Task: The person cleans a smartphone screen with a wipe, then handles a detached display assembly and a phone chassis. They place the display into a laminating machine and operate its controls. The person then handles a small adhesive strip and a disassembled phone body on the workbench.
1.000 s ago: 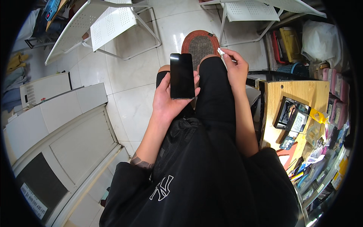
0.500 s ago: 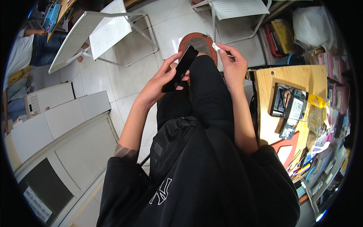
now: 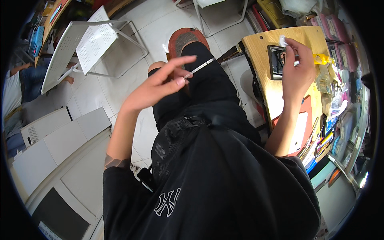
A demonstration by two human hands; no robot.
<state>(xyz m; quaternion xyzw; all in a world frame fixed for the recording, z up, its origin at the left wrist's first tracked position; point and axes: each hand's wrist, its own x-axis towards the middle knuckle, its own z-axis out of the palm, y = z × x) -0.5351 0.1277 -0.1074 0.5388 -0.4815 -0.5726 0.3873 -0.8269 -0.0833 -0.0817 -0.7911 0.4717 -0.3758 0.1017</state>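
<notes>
Left hand (image 3: pixel 160 86) up over the lap, thumb and middle finger pinching the near end of a thin metal strip (image 3: pixel 199 67), index finger stretched out above it, loose and straight. The strip's long axis runs from the pinch out toward two o'clock, tip hanging over the black-clad knee. What sort of strip it is, too slim to tell.

Right hand (image 3: pixel 298 68) is over at the wooden table (image 3: pixel 260 60), well apart from the left, at roughly three o'clock from it. Fingers curled together, nipping a small white wad (image 3: pixel 283 41) at the fingertips, at twelve o'clock of the palm. So the strip's free end points generally toward the right hand, and the right is the nearer one to the table.

Directly under the wad lies a dark rectangular tray (image 3: pixel 276 64) on the tabletop; what it holds, hard to make out. Just past the hand at three o'clock, a yellow bottle (image 3: pixel 322 60) lies among clutter. Farther out at ten o'clock, a white folding chair (image 3: pixel 86 46) on the tiled floor.
</notes>
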